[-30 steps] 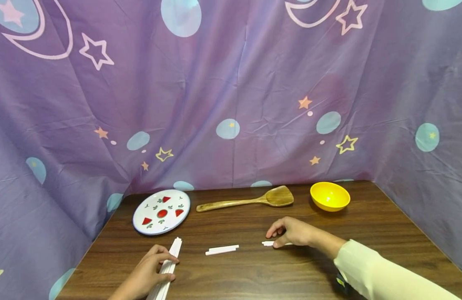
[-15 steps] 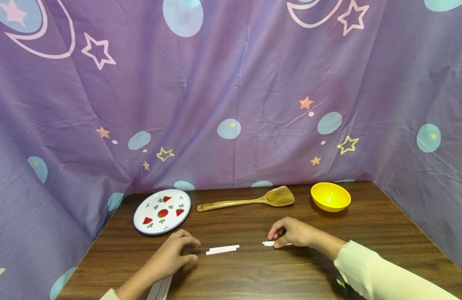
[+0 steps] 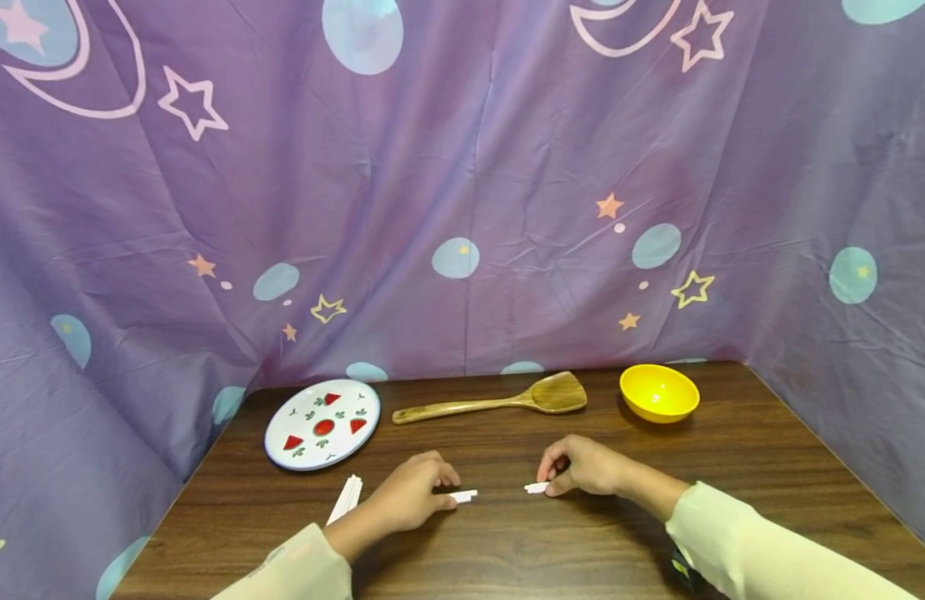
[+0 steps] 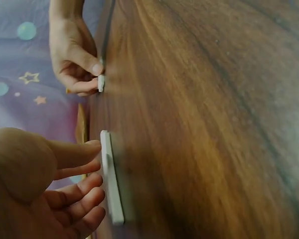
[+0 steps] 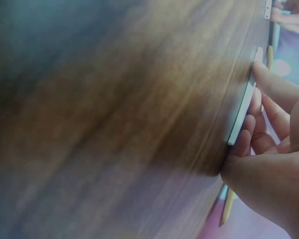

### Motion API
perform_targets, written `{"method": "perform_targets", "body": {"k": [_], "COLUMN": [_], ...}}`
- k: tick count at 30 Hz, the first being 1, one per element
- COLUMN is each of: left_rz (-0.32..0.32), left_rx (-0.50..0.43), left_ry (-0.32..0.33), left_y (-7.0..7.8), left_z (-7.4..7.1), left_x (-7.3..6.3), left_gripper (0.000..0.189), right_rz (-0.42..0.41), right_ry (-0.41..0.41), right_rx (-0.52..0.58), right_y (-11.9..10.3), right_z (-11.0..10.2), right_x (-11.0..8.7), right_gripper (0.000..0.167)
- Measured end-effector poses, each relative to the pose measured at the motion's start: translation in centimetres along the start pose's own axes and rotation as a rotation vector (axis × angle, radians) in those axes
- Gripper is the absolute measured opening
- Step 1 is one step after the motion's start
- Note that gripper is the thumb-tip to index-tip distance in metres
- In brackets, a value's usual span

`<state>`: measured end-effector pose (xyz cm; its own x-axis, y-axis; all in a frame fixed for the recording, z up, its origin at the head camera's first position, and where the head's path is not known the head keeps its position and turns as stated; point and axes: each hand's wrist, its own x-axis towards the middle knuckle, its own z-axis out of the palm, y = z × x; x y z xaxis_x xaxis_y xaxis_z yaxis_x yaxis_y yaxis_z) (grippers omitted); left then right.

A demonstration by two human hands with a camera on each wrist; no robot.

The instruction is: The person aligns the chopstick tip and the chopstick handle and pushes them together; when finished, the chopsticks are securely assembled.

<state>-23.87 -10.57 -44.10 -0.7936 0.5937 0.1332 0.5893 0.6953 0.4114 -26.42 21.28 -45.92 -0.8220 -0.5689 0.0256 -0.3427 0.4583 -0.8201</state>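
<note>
Near the middle of the table, my left hand (image 3: 412,493) is at a pair of short white sticks (image 3: 465,496), covering much of them in the head view. In the left wrist view these sticks (image 4: 111,179) lie on the wood, with the thumb tip right at their far end and the fingers loosely bent beside them. To the right, my right hand (image 3: 592,467) pinches more short white sticks (image 3: 537,487) between thumb and fingers, low at the table. The right wrist view shows the thumb on that strip (image 5: 243,110). Longer white sticks (image 3: 346,498) lie partly hidden behind the left forearm.
A white plate with watermelon pictures (image 3: 342,450) stands at the back left of the brown table (image 3: 492,558). A wooden spatula (image 3: 462,407) lies along the back, and a yellow bowl (image 3: 660,394) sits at the back right. A purple patterned cloth (image 3: 462,325) hangs behind.
My left hand has let go of the long white sticks and moved right to the short pair in the middle. The right hand has stayed at its sticks.
</note>
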Motion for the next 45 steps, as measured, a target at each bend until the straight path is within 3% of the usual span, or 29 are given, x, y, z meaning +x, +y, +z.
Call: {"method": "perform_targets", "body": {"k": [7,14,24,32,40,45], "left_rz": [0.014,0.013,0.032,0.032,0.069,0.108], "left_rx": [0.034,0.015,-0.041,-0.132,-0.089,-0.052], "left_ry": [0.003,-0.003,-0.007,-0.016,0.043,0.084], "left_y": [0.5,0.6,0.6,0.5,1.7,3.0], "left_z": [0.8,0.8,0.7,0.6,-0.4,-1.3], "left_x": [0.7,1.2,1.3,1.5,1.8,1.6], "left_gripper": [0.014,0.022,0.026,0.024,0.016,0.012], "right_rz": [0.017,0.023,-0.056,-0.109,-0.159,-0.207], "right_ry": [-0.008,-0.012,-0.033,0.018,0.061,0.112], "right_rx": [0.000,-0.023,0.017,-0.100,-0.142,-0.230], "right_y": [-0.5,-0.7,-0.8,-2.1,-4.9,-6.3], "right_z": [0.1,0.1,-0.2,-0.4,0.0,0.4], "right_x": [-0.2,-0.2,-0.2,-0.3,-0.4,-0.5], "right_gripper": [0.015,0.016,0.011,0.012,0.016,0.011]}}
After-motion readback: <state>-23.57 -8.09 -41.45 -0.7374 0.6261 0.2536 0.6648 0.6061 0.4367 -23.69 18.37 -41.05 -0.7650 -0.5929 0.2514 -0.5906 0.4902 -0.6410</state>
